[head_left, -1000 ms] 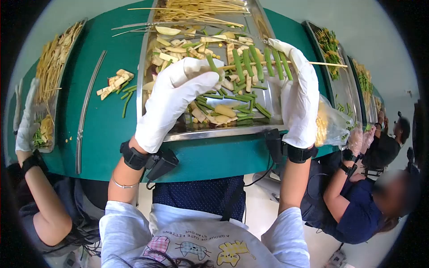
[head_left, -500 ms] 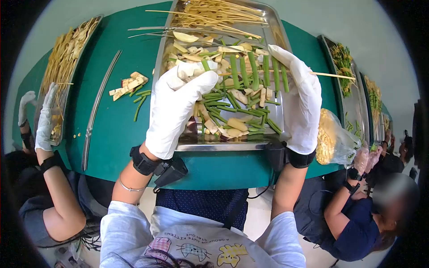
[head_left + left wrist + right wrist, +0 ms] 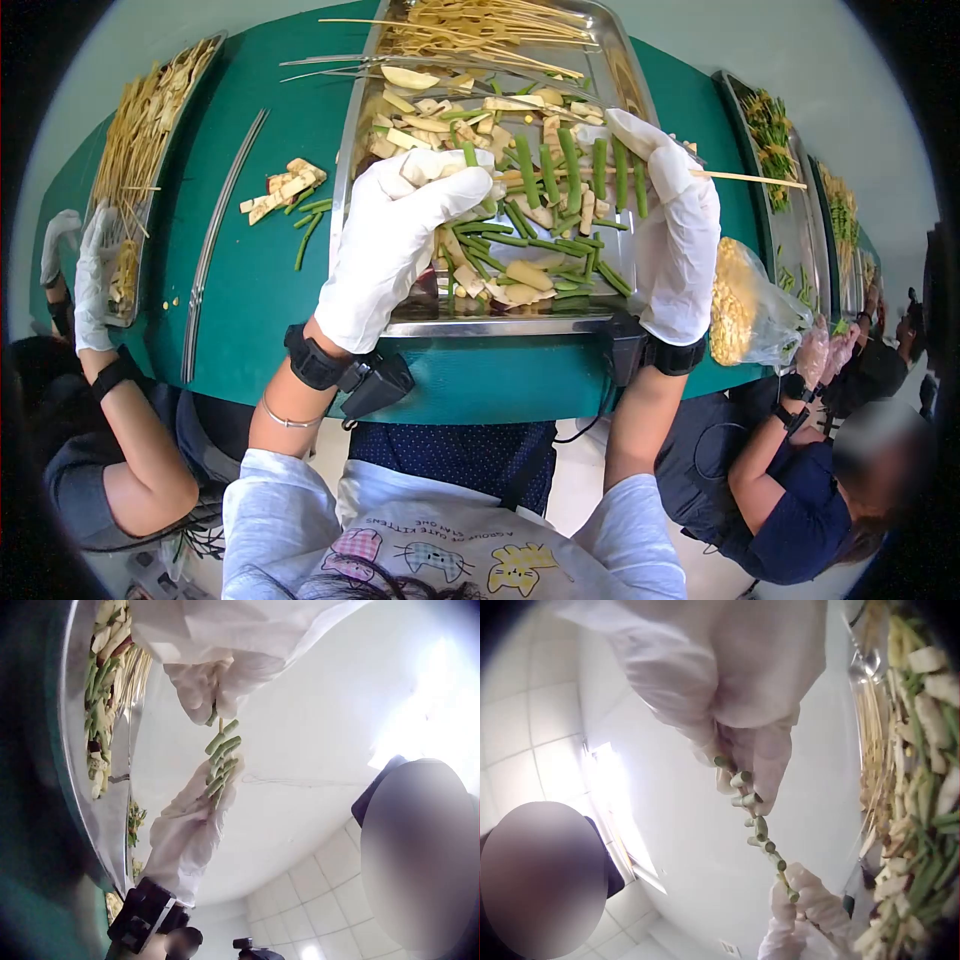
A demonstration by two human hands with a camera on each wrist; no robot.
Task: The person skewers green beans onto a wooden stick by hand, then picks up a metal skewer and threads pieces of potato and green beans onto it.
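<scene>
Both hands wear white gloves and work over a metal tray (image 3: 460, 327). A bamboo skewer (image 3: 750, 179) runs between them, threaded crosswise with several cut green bean pieces (image 3: 570, 170). My left hand (image 3: 385, 235) pinches another green bean piece (image 3: 470, 154) at the skewer's left end; its fingertips hide how far the skewer enters it. On the other side, my right hand (image 3: 680, 240) grips the skewer beside the rightmost beans, and the bare end sticks out past it. The right wrist view shows the row of beans (image 3: 760, 826) stretching between both hands.
Loose beans (image 3: 575, 250) and pale vegetable strips lie in the tray, finished-looking skewers (image 3: 480, 30) at its back. Metal skewers (image 3: 222, 240) and a small vegetable pile (image 3: 285, 190) lie left. A plastic bag (image 3: 765, 315) stands right. Other people work at trays on both sides.
The head view has shifted, so the tray sits further right and lower than a second ago. Both hands keep their hold on the skewer and bean piece, with only slight finger movement.
</scene>
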